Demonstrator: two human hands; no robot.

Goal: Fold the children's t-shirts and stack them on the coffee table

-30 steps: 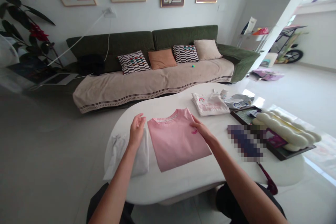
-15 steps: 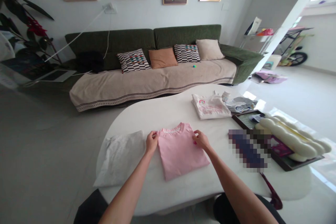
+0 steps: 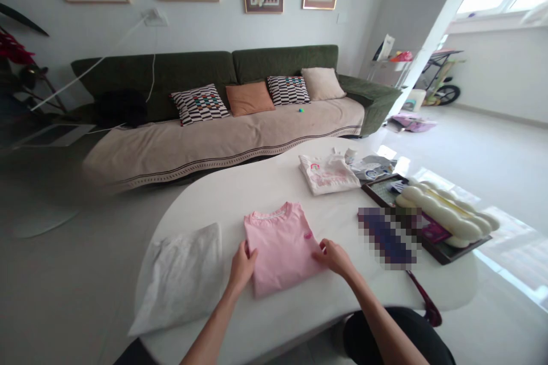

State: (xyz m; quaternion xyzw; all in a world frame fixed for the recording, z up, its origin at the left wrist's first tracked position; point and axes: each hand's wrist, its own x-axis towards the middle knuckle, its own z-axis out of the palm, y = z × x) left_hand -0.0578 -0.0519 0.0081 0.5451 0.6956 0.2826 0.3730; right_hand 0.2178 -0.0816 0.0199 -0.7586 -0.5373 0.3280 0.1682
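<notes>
A folded pink T-shirt (image 3: 280, 251) lies flat on the white table (image 3: 201, 199), neckline facing away from me and a small dark pink mark on its right chest. My left hand (image 3: 242, 267) is closed on its left side edge, thumb on top of the cloth. On the opposite edge, lower down, my right hand (image 3: 336, 258) pinches the fabric between thumb and fingers. Left of the shirt, apart from it, lies a folded light grey garment (image 3: 184, 274). Farther back rests a folded white T-shirt (image 3: 329, 175) with a rainbow and pink print.
A dark tray (image 3: 449, 256) on the right carries a puffy cream-coloured object (image 3: 449, 211). Near it lies a blurred-out dark item (image 3: 387, 239) with a dark red handle (image 3: 426, 299). Crumpled grey-white cloth (image 3: 372, 167) sits behind. A green sofa (image 3: 282, 57) stands beyond the table.
Both hands have moved from the shirt's shoulder area down its side edges toward me. The shirt stays in place on the table. My view has turned slightly right.
</notes>
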